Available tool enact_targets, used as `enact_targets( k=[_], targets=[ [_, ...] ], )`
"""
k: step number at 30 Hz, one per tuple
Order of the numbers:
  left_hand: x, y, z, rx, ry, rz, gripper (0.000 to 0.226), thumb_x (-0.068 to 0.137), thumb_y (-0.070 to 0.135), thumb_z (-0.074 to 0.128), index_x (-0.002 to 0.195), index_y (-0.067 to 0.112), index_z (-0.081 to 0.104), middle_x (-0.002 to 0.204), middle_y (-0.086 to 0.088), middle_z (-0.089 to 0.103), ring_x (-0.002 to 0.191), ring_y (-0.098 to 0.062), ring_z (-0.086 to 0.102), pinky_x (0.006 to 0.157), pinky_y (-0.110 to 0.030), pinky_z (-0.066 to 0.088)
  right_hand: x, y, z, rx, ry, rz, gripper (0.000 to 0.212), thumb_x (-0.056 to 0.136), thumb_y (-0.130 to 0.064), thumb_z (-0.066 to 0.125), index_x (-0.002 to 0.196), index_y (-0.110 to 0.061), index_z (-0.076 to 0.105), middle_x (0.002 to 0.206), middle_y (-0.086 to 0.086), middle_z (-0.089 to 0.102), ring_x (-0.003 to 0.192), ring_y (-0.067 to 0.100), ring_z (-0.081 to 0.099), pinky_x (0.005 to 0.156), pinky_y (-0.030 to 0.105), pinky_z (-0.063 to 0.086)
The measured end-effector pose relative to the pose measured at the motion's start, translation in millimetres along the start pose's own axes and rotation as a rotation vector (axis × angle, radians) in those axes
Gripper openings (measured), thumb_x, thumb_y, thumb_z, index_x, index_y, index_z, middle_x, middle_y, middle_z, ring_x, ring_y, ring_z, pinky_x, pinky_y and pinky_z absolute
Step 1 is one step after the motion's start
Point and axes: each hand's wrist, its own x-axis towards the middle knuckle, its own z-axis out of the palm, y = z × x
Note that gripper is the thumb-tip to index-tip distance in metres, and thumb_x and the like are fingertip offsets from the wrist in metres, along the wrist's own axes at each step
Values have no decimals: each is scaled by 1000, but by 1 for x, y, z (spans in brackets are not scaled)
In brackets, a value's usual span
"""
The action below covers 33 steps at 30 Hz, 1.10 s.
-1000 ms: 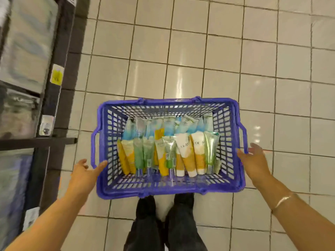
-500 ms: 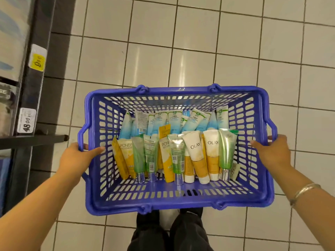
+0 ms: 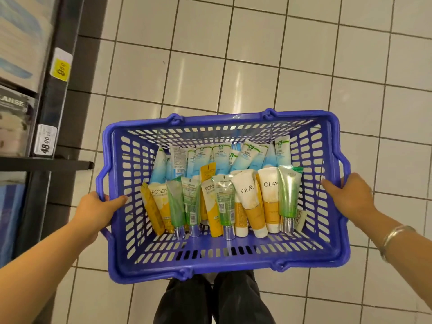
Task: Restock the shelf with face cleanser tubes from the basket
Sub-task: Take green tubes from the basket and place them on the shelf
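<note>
Blue basket point(image 3: 224, 260) now higher, nearer vs 0.5 s ago; left grip point(image 3: 97, 212) & right grip point(image 3: 348, 197) clamped on its side rims, cleanser tubes point(image 3: 247, 202) inside.

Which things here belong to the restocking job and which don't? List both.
Job: blue basket, face cleanser tubes, shelf, left hand and right hand gripping the basket's sides.
Not the job: price tags, tiled floor, bracelet.

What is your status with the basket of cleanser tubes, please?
Left hand and right hand grip the blue basket by its side rims. Cleanser tubes all inside, none picked. Shelf at left, nothing in the way.
</note>
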Motion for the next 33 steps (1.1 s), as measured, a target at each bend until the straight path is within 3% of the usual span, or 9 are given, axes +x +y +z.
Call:
enact_targets(
  k=[5, 9, 14, 19, 25, 29, 33],
  targets=[
    [-46, 24, -37, 1, 88, 98, 26, 78, 20, 72, 81, 10, 49, 76, -12, 64, 57, -23, 64, 42, -29, 46, -35, -14, -49, -14, 48, -54, 38, 81, -28, 69, 66, -6, 42, 65, 12, 52, 65, 33, 54, 56, 31, 39],
    [-115, 59, -76, -9, 154, 137, 30, 72, 20, 78, 80, 6, 52, 66, -9, 66, 49, -20, 64, 42, -26, 45, -78, -27, -109, 63, 35, 23, 36, 80, -32, 68, 78, -3, 47, 79, 17, 60, 71, 35, 60, 68, 41, 50],
    [-220, 125, -123, -53, 207, 218, 32, 74, 12, 76, 64, 9, 46, 46, -1, 52, 24, -8, 44, 29, -19, 33, -117, -77, -220, 103, 13, -19, 36, 80, -31, 69, 84, -1, 50, 80, 18, 62, 64, 32, 59, 64, 35, 48],
    [-301, 190, -165, -31, 233, 289, 35, 74, 20, 77, 62, 7, 46, 43, -7, 47, 34, -17, 44, 35, -22, 32, -125, -147, -335, 62, 76, -115, 40, 79, -31, 70, 83, 6, 55, 81, 25, 63, 71, 39, 59, 68, 43, 51],
    [-324, 273, -185, -149, 221, 330, 41, 71, 20, 80, 58, 8, 43, 46, -9, 44, 37, -22, 39, 38, -24, 30, -100, -213, -422, 76, 159, -210, 42, 80, -27, 71, 86, 13, 59, 83, 31, 64, 74, 44, 60, 71, 47, 51],
    [-310, 348, -190, -171, 171, 356, 39, 73, 17, 78, 58, 7, 44, 49, -10, 45, 37, -21, 38, 34, -21, 30, -66, -261, -460, 93, 193, -179, 38, 80, -22, 71, 60, 0, 48, 59, 20, 51, 56, 33, 49, 51, 33, 37],
    [-286, 442, -199, -123, 124, 404, 26, 75, 19, 77, 75, 4, 56, 49, -11, 41, 40, -23, 36, 36, -24, 29, -24, -308, -492, 95, 198, -96, 41, 79, -23, 73, 57, -6, 41, 57, 13, 46, 53, 27, 45, 49, 29, 32]
  ],
)
